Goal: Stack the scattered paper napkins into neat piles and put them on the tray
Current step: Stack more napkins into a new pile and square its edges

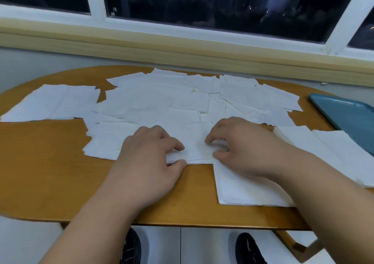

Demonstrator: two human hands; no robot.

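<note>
Several white paper napkins (153, 101) lie scattered and overlapping across the wooden table (40, 162). A small napkin pile (194, 146) sits near the front middle. My left hand (149, 162) pinches its left edge between thumb and fingers. My right hand (240, 148) pinches its right edge with curled fingers. A blue tray (348, 115) rests at the table's right side, and I see nothing on its visible part. Other napkins (242, 186) lie under my right wrist, and a flat pile (315, 142) lies beside the tray.
The table's rounded front edge (182, 224) is close to my body. A wall with a window sill (182, 49) runs right behind the table. A wooden chair part (293, 241) and my dark shoes (131, 247) show below the table.
</note>
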